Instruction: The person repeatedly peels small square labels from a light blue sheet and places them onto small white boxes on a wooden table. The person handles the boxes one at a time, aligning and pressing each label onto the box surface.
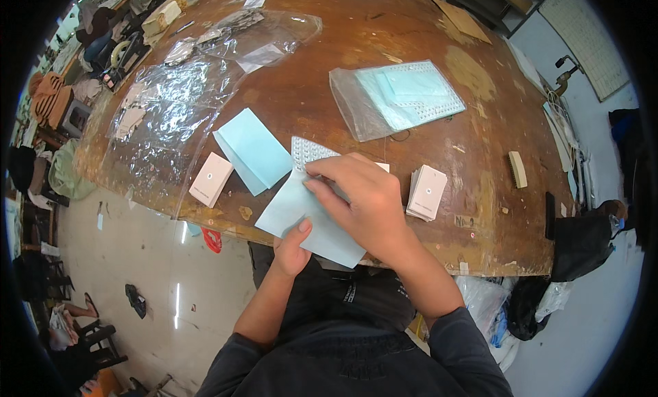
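My left hand [294,248] holds the near left edge of a pale blue backing sheet [293,207], its thumb lying on top. Rows of small white round stickers [311,153] cover the sheet's far end. Over that sheet is my right hand [362,191], index fingertip and thumb tip close together beside the sticker rows. Whether a sticker is between those fingertips is too small to see. Left of the sheet lies folded light blue paper [254,150]. Small stacks of pale pink printed tags lie on either side, a left stack [211,179] and a right stack [426,193].
On the worn wooden table [360,42], a clear plastic bag [345,106] contains blue sticker sheets. Large crumpled clear plastic [169,109] covers the left side. A small brush [517,169] lies at right. Cardboard [461,19] is at the far edge.
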Demonstrator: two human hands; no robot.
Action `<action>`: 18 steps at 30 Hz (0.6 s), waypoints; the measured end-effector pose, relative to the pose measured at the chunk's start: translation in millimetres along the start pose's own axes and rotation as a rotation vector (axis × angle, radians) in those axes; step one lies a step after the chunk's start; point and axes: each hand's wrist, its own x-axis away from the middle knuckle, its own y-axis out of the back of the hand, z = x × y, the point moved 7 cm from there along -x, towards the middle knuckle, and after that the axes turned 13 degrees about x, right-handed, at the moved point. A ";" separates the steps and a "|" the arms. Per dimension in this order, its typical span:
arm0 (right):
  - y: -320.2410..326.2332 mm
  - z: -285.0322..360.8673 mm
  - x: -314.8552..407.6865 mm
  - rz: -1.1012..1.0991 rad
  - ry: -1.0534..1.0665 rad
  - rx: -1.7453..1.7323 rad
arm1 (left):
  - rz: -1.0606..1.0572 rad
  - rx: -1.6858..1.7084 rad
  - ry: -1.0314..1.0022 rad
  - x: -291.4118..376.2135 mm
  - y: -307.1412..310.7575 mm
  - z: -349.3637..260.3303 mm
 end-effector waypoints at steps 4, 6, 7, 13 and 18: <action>-0.5 -7.6 1.6 0.047 -0.056 -0.056 | -0.040 -0.024 0.040 1.0 1.0 0.4; 2.2 -8.7 1.2 0.025 -0.046 -0.045 | -0.068 -0.062 0.048 1.5 2.4 -0.8; 3.1 -8.8 1.1 0.020 -0.042 -0.042 | -0.073 -0.089 0.048 1.2 2.2 -1.4; 6.4 -9.3 1.3 0.048 -0.048 -0.049 | -0.084 -0.052 0.081 2.1 -4.3 0.6; 8.7 -9.7 0.6 0.060 -0.050 -0.045 | -0.053 -0.055 0.080 0.6 -5.2 1.8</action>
